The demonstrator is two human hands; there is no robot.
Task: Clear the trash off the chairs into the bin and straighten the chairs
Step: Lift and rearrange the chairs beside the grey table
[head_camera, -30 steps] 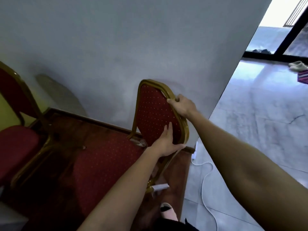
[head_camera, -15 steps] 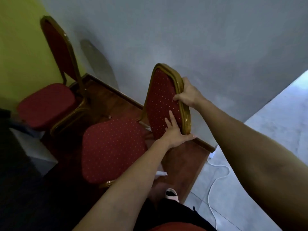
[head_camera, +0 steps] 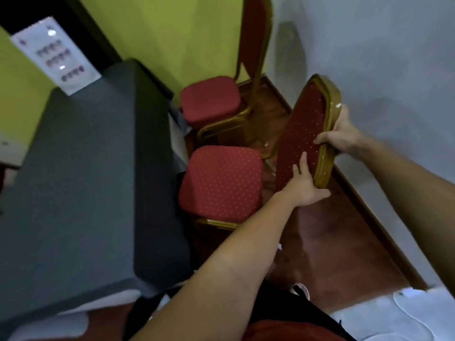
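Note:
A red banquet chair with a gold frame stands near me; its dotted seat (head_camera: 221,183) is bare. My left hand (head_camera: 305,185) grips the lower edge of its backrest (head_camera: 302,134), fingers on the red padding. My right hand (head_camera: 342,136) holds the gold frame on the backrest's right side. A second red chair (head_camera: 211,99) stands further back in the corner, its seat also bare. No trash or bin shows in view.
A table under a dark grey cloth (head_camera: 86,180) fills the left, close to both chairs. A white sheet (head_camera: 56,55) leans at its far end. Green wall behind, white wall (head_camera: 381,57) on the right. A white cable (head_camera: 413,313) lies on the floor at lower right.
The near chair has swung round to the left, toward the table and the second chair. My view has turned left and down. Both hands keep their hold on the backrest.

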